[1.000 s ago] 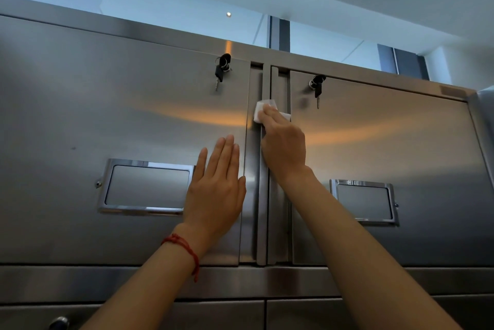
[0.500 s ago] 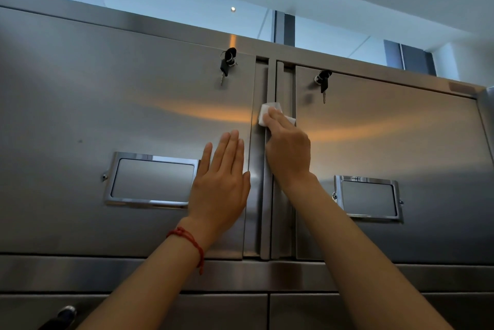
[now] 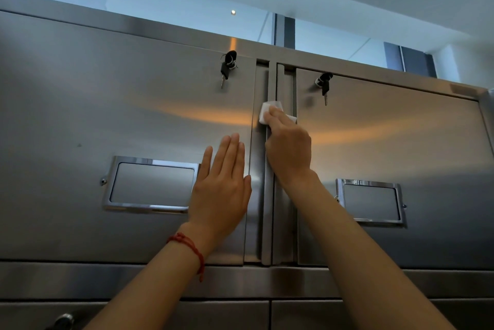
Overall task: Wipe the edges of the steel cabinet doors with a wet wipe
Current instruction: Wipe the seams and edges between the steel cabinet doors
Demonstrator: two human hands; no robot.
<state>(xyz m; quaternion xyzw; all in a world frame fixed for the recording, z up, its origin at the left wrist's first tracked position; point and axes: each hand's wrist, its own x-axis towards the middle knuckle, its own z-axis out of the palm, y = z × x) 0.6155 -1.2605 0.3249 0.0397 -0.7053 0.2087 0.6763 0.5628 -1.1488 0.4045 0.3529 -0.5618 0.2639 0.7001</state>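
The wet wipe (image 3: pixel 268 113) lay folded under the fingertips of the right hand (image 3: pixel 290 146), pressed against the vertical edge strip where the left door (image 3: pixel 120 121) and the right door (image 3: pixel 401 142) of the steel cabinet met, in the upper half of that seam. A white corner of the wipe stuck out above and to the left of the fingers; the rest was covered by the hand, so how the thumb held it could not be told. The fingers curved down over the wipe. The left hand (image 3: pixel 222 185) rested flat on the left door just beside the seam, fingers straight and close together, holding nothing, with a red string bracelet (image 3: pixel 191 249) on the wrist. A key (image 3: pixel 226 69) hung from the left door's lock and another key (image 3: pixel 324 86) from the right door's. A framed label holder (image 3: pixel 151 184) sat partly behind the left hand. A dark round object at the bottom left edge was cut off and unclear.
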